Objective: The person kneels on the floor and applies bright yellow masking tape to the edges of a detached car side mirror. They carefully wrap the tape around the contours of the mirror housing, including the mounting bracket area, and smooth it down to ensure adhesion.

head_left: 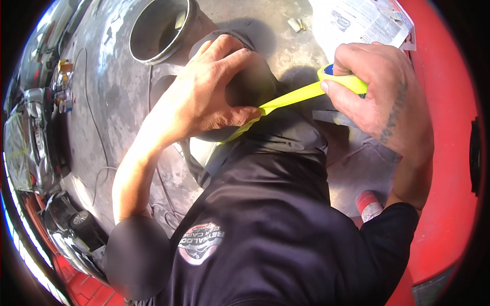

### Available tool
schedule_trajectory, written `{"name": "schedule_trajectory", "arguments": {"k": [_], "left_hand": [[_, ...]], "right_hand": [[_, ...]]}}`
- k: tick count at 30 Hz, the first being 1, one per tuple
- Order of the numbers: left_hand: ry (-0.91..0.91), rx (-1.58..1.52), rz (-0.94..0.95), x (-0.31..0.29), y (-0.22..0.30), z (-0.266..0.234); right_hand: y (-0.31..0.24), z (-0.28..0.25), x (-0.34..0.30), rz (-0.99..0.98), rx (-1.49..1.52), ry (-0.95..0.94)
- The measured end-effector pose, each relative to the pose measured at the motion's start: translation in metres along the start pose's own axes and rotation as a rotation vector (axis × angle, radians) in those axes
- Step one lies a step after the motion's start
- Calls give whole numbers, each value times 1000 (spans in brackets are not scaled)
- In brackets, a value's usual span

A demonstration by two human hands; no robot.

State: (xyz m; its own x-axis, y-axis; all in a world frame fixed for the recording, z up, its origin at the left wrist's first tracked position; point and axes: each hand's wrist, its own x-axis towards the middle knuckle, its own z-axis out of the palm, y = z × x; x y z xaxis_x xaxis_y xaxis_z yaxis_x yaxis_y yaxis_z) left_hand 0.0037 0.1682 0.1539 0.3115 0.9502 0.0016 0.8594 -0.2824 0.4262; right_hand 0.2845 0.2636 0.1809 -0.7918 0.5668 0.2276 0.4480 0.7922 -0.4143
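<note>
Your right hand grips a roll of bright yellow tape, its strip stretched leftward to your left hand, which clasps a dark rounded piece in front of you, thumb on the strip. A grey bucket stands beyond on the floor, left of printed paper; a red surface runs along your right.

Left hand: back upward, fingers arched, thumb extended rightward; fingertip closure cannot be confirmed from this angle. Right hand: fingers curled inward, thumb directed left. Left forearm and right forearm extend forward.
</note>
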Motion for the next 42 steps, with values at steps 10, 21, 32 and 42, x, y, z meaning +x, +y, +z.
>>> {"name": "schedule_trajectory", "arguments": {"k": [10,21,32,42], "left_hand": [[-40,-16,20,4,1,-6],[-68,-140,48,4,-3,-11],[-64,-148,-3,5,2,-8],[-32,-61,59,6,7,-9]], "right_hand": [[24,14,29,166,67,-185],[36,40,33,76,38,-33],[46,53,34,55,56,-45],[43,60,42,54,103,-39]]}}
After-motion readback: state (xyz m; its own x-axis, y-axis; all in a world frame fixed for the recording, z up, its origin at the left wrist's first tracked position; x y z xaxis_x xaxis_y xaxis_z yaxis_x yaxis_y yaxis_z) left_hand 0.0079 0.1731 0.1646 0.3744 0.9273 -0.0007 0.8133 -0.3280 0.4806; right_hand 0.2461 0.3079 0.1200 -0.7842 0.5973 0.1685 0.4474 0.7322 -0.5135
